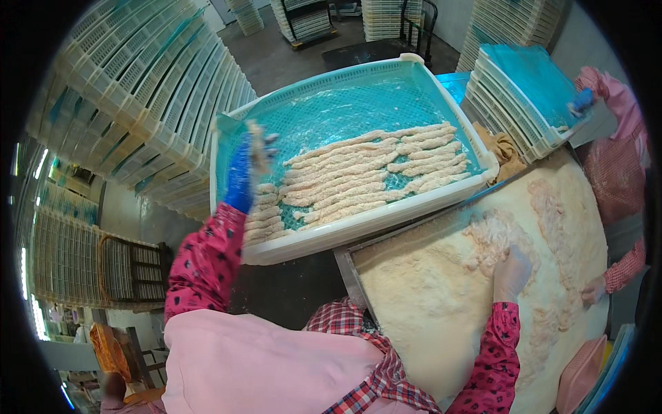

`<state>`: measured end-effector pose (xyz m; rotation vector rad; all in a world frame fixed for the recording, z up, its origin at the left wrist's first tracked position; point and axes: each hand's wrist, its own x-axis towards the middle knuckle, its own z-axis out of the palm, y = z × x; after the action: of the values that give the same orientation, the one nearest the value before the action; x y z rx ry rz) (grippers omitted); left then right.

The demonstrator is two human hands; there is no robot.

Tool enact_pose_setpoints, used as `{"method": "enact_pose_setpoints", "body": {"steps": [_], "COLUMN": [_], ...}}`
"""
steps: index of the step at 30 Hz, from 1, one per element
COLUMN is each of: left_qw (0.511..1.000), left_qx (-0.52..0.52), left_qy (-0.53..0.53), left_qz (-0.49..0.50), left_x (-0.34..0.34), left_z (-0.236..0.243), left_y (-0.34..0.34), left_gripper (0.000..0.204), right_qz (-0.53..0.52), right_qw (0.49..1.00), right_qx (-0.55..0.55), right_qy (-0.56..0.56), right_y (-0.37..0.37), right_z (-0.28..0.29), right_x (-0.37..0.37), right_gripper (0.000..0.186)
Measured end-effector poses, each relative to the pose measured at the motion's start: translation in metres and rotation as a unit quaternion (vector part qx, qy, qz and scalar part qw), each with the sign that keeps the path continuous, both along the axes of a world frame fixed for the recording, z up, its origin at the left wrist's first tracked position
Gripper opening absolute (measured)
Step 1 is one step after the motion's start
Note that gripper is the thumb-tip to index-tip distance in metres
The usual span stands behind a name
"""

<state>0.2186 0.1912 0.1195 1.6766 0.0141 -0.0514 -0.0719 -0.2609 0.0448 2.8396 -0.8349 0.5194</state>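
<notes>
My left hand (243, 172), in a blue glove, is raised over the left part of a white tray (365, 215) lined with turquoise mesh. A pale crumb-coated strip (258, 141) is in its fingers, smeared by motion. Rows of coated strips (345, 174) lie side by side on the mesh, with a shorter group at the left. My right hand (514, 271), in a thin whitish glove, is closed at the near edge of a heap of coated strips (498, 234). That heap lies on pale breading (420, 276) in a metal-edged trough; the fingertips are hidden.
Tall stacks of cream trays (152, 90) stand at the left. Another tray stack (514, 96) rises at the far right, beside a brown cloth (507, 155). A co-worker's bare-looking hand (593, 291) reaches into the breading; a blue-gloved hand (583, 102) touches the stack. A pink basket (579, 376) stands lower right.
</notes>
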Motion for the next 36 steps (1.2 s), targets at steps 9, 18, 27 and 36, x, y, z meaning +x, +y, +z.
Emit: {"method": "enact_pose_setpoints", "body": {"steps": [9,18,27,36], "left_qw": [0.957,0.97,0.83,0.703], "left_qx": [0.177,0.038,0.146,0.178], "left_qy": [0.057,0.021,-0.184,-0.204], "left_qz": [-0.222,-0.239,-0.505,-0.658], "left_x": [0.021,-0.11,-0.233,-0.326], "left_z": [-0.01,0.054,-0.149,-0.141], "left_y": [0.088,-0.084,-0.199,-0.273], "left_gripper": [0.047,0.052,0.044,0.037], "right_qz": [-0.008,0.095,-0.113,-0.114], "right_qw": [0.989,0.945,0.93,0.945], "right_qx": [0.146,0.286,0.3,0.25], "right_qy": [0.001,-0.127,-0.179,-0.18], "right_y": [-0.024,0.042,0.121,0.093], "right_z": [-0.003,0.021,-0.049,-0.016], "right_x": [0.0,-0.088,-0.189,-0.136], "right_gripper": [0.01,0.009,0.039,0.032]}}
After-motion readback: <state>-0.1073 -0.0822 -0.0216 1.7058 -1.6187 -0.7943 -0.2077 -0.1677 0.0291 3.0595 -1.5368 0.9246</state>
